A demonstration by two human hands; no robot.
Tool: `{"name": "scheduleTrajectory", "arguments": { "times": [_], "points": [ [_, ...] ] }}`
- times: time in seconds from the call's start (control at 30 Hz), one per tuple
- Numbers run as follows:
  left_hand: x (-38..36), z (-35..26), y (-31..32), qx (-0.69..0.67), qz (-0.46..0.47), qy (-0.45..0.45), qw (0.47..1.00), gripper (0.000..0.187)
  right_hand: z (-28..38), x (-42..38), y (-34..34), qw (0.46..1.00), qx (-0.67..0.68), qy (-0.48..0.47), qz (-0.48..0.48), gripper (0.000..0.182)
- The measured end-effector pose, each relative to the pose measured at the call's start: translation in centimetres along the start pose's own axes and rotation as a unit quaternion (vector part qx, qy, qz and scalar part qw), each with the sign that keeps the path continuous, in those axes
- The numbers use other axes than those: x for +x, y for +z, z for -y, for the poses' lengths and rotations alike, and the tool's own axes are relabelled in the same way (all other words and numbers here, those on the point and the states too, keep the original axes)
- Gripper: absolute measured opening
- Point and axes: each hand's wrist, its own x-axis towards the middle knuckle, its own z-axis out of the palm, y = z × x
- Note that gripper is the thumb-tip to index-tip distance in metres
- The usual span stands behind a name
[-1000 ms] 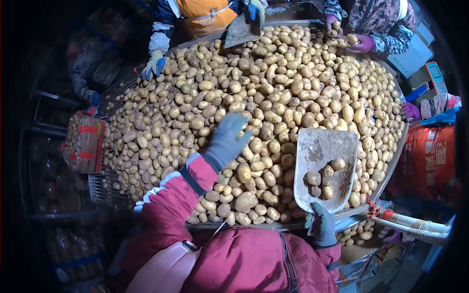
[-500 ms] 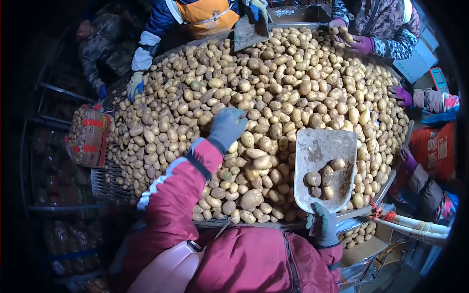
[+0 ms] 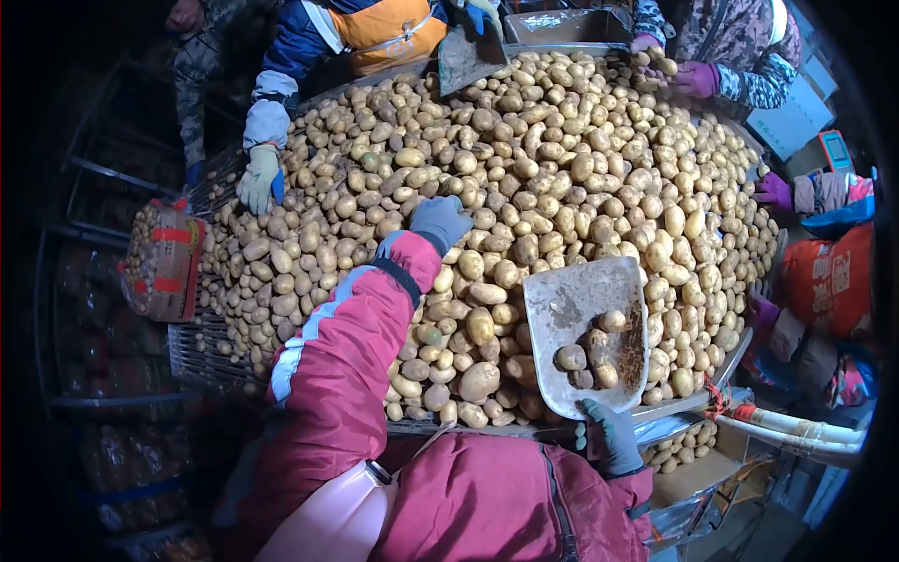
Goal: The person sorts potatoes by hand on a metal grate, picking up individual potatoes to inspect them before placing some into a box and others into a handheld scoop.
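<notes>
My left hand (image 3: 442, 223), in a grey glove, reaches onto the middle of a wide heap of potatoes (image 3: 481, 326). Its fingers curl down among them, and whatever they may hold is hidden beneath the glove. Near the table's front edge my right hand (image 3: 615, 437), gloved too, grips the handle end of a worn, whitish scoop (image 3: 573, 298). The scoop lies tilted over the heap with its broad mouth pointing away from me. Several potatoes (image 3: 599, 348) and some dirt rest in it.
Across the table, a co-worker's gloved hand (image 3: 260, 180) touches the heap, near another scoop (image 3: 471, 58). A person's purple glove (image 3: 695, 80) is at the far right. A filled potato box (image 3: 173, 258) stands left. White pipes (image 3: 796, 431) jut out at front right.
The scoop and its potatoes have shifted left and turned slightly. My left hand has moved slightly up the heap, its fingers now more curled. The co-worker's left-side glove has moved nearer.
</notes>
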Motion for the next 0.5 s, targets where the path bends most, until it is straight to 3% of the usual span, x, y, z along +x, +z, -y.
{"name": "scheduleTrajectory", "arguments": {
  "times": [0.07,0.33,0.4,0.47,0.5],
  "points": [
    [-1.5,-0.3,0.9,0.036,-0.120,0.060,0.990,0.042,0.0,0.0,0.2,1.000,0.019,-0.001,0.005,0.013],
    [-0.9,-0.5,1.3,-0.025,-0.148,-0.018,0.989,0.034,1.1,-0.2,0.8,1.000,-0.011,-0.021,0.012,0.013],
    [-1.6,0.1,0.4,-0.226,-0.096,-0.030,0.969,0.038,0.9,0.2,0.6,1.000,-0.006,-0.013,0.025,0.014],
    [-3.5,-1.0,-1.4,-0.414,-0.060,-0.046,0.907,0.038,1.5,-0.3,1.0,1.000,-0.007,-0.013,0.017,0.015],
    [-4.6,-1.7,-1.7,-0.504,-0.008,0.031,0.863,0.039,1.6,-0.4,1.4,1.000,0.013,-0.020,0.020,0.015]
  ]
}}
